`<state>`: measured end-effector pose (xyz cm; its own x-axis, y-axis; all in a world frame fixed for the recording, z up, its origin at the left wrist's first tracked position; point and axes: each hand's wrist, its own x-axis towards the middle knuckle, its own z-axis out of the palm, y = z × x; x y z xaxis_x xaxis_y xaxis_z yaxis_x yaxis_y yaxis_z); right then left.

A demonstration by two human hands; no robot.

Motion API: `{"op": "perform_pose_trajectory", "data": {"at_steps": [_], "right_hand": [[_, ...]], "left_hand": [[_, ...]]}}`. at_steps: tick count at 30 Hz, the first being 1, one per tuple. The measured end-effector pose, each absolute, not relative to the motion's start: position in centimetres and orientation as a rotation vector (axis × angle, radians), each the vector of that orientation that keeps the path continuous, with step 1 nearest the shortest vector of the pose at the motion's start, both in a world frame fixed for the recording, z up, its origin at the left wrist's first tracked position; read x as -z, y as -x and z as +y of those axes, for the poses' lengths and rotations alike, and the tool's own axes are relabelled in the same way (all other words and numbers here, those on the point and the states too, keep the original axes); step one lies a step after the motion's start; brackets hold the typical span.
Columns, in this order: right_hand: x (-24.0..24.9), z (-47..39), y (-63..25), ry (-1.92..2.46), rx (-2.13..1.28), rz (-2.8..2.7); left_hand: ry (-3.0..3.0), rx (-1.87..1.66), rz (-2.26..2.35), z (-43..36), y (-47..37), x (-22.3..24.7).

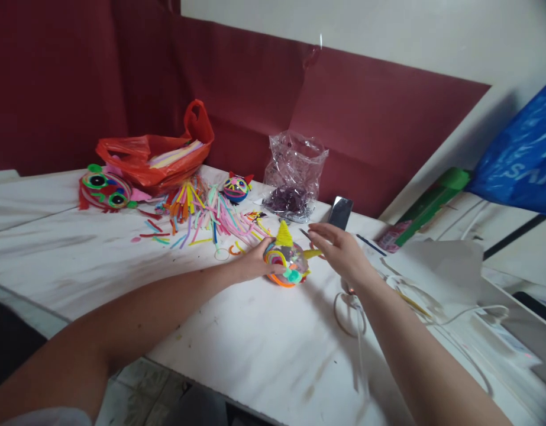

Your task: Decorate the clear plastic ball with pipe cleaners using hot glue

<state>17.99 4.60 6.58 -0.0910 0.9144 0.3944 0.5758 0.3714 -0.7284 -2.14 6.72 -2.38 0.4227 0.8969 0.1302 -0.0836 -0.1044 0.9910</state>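
Note:
A round craft animal head [287,266] sits low over the white table, with a clear top, yellow pointed ears and coiled pipe-cleaner trim in yellow, orange and teal. Wrapped round its left side, my left hand [257,260] steadies it. My right hand [337,245] is at its right side, fingers closed beside one yellow ear [312,253]. From those fingertips juts a thin dark stick-like tool [305,234]; its kind is too small to tell. Beyond my hands lie cut pipe-cleaner pieces [223,216] in many colours.
At the back stand a red plastic bag [144,160], a clear bag with dark contents [294,177] and a phone [341,212]. Two finished-looking heads, one large [106,189] and one small [237,187], lie among the pieces. White cables [350,313] cross the right side.

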Motion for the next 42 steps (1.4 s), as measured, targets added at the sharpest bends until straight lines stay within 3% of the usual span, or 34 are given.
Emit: {"op": "perform_pose_trajectory", "data": {"at_steps": [3,6,12,15,25,35,42], "right_hand": [[-5.9,4.1,-20.2,1.222,-0.286,-1.494],[-4.3,4.4,-22.4,1.223,-0.305,-1.252],[-1.2,5.2,-22.0,1.377,-1.027,-1.420],[-0.2,4.8,-20.2,1.318,-1.229,-1.465],[0.9,4.3,-17.6,0.848,-1.350,-1.388],[1.1,4.8,-18.2,0.850,-1.535,-1.403],[1.0,4.5,-17.6,0.849,-1.466,-1.443]], "left_hand": [[-1.362,-1.023,0.769,7.2,2.4,2.9],[-1.296,-0.996,0.747,7.5,2.5,3.0],[-1.217,-0.957,0.661,8.0,3.4,2.8],[-1.196,-0.943,0.581,8.2,4.0,2.8],[-1.214,-1.161,0.624,7.7,3.9,2.1],[-1.288,-1.113,0.744,8.4,3.9,3.6],[-1.306,-1.164,0.794,8.6,3.7,4.2]]}}
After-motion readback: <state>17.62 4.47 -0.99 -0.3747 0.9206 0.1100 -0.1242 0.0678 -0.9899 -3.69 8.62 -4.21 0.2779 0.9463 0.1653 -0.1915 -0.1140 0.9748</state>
